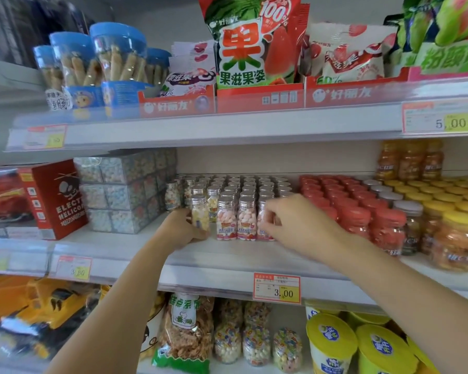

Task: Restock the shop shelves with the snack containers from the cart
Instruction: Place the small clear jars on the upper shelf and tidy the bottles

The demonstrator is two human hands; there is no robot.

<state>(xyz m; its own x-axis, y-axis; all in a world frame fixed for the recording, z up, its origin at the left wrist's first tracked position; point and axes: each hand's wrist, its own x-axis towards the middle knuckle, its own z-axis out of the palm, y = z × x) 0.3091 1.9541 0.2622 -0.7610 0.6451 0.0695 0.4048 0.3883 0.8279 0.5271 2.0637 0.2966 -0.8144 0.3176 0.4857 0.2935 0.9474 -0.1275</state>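
Small clear candy bottles with silver caps stand in rows on the middle shelf (135, 247). My left hand (183, 229) grips the front-left bottle of yellow candy (200, 214) from its left side. My right hand (295, 220) pinches the front bottle of pink candy (264, 225) at the right end of the front row. Two more pink candy bottles (237, 221) stand between the hands. The cart is out of view.
Red-lidded jars (354, 209) and yellow-lidded jars (454, 233) crowd the shelf to the right. Stacked clear candy boxes (119, 193) and a red toy box (56, 201) stand left. Snack bags fill the upper shelf; cups and bags sit below.
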